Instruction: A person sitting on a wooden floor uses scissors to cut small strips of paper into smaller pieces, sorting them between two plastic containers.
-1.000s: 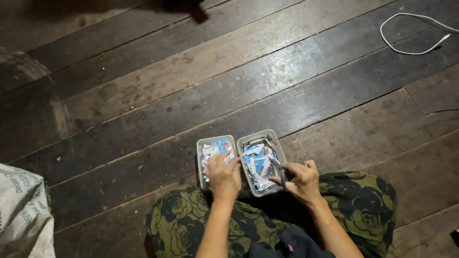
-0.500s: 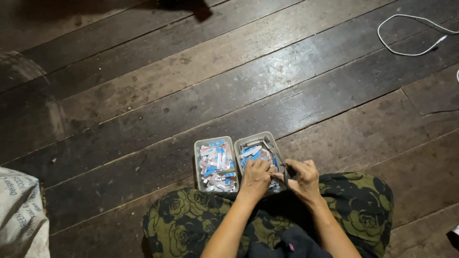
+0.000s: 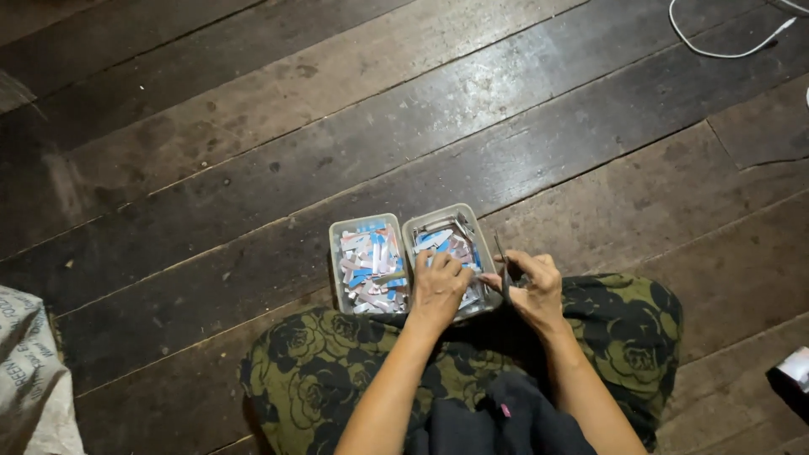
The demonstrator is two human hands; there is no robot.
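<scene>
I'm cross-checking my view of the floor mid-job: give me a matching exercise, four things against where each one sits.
Things:
1. left hand
2. right hand
3. white cable
4. pale sack

Places:
A. top right corner of the wooden floor
B. reaching into the right tray
C. bottom left edge
D. beside the right tray, holding a thin metal tool

Pairs: 1-B, 2-D, 3-A, 4-C
</scene>
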